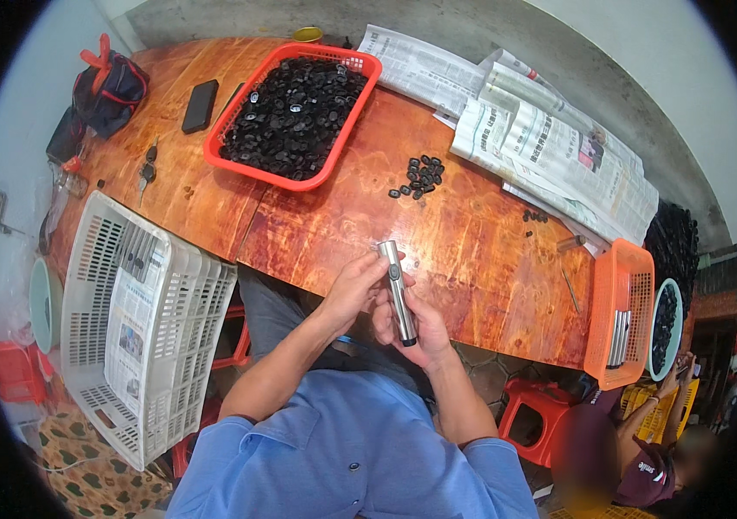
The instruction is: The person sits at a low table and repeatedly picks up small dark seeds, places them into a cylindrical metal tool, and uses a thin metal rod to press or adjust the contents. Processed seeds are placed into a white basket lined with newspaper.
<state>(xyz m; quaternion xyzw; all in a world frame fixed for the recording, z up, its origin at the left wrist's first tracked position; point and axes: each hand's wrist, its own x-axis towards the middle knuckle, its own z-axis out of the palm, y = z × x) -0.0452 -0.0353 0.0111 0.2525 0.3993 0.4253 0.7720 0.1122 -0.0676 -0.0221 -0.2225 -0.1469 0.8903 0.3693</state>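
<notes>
Both my hands hold a silver metal tube (397, 298) above the table's front edge. It has an oval black button on its side and a black lower end, much like a flashlight body. My left hand (356, 285) closes on the upper part, its fingertips near the button. My right hand (424, 327) wraps round the lower part from the right. Farther back on the table lies a small pile of black oval button pieces (420, 176). Behind it to the left, a red plastic basket (323, 179) is heaped with many similar black pieces.
Newspaper stacks (550, 138) cover the back right. An orange basket (602, 346) with silver tubes and a pale bowl (666, 329) of black parts stand right. A white crate (180, 346) stands left, a phone (201, 105) back left. Another person (645, 467) is at lower right.
</notes>
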